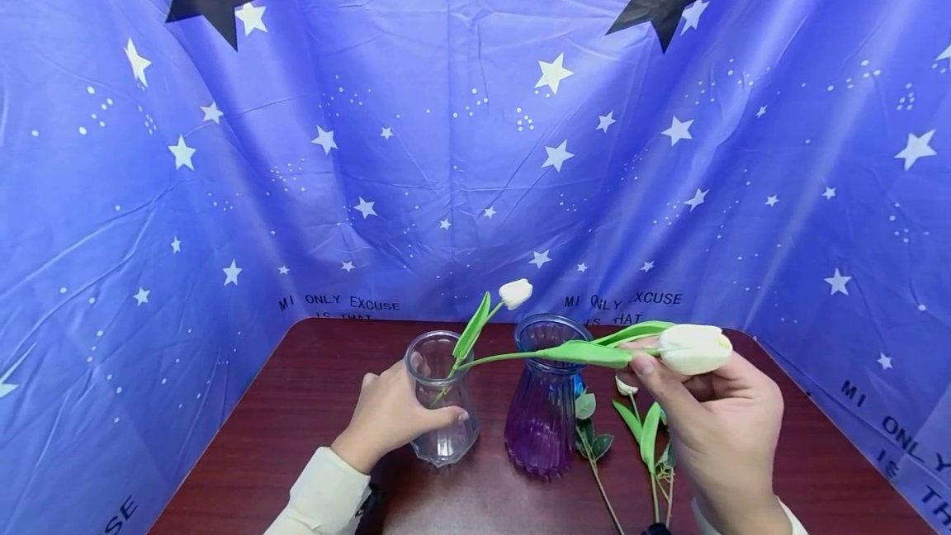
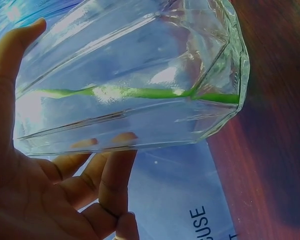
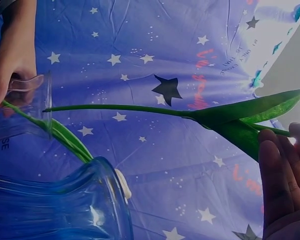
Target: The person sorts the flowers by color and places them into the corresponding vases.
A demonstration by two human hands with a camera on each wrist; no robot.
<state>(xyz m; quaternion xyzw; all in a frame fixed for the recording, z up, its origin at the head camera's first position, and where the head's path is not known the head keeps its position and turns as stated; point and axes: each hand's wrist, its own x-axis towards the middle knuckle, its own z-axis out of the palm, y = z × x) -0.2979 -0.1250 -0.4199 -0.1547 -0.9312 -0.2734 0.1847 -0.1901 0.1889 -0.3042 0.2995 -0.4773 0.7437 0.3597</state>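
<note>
My left hand (image 1: 390, 415) holds a clear glass vase (image 1: 449, 440) by its side, thumb across the front. One white artificial tulip (image 1: 516, 294) leans right in this vase; through the glass in the left wrist view its green stem (image 2: 155, 93) reaches the base. My right hand (image 1: 721, 423) pinches a second white tulip (image 1: 694, 349) just below its bloom. That flower lies nearly level, its stem (image 3: 115, 107) pointing left over the purple-blue glass vase (image 1: 541, 432). The stem's cut end is at the clear vase's rim.
On the dark red table (image 1: 253, 436), right of the purple-blue vase, lie more artificial flowers: a white tulip (image 1: 626, 386) and a leafy stem (image 1: 594, 444), partly behind my right hand. A blue star-printed cloth (image 1: 446, 147) surrounds the table at the back and sides.
</note>
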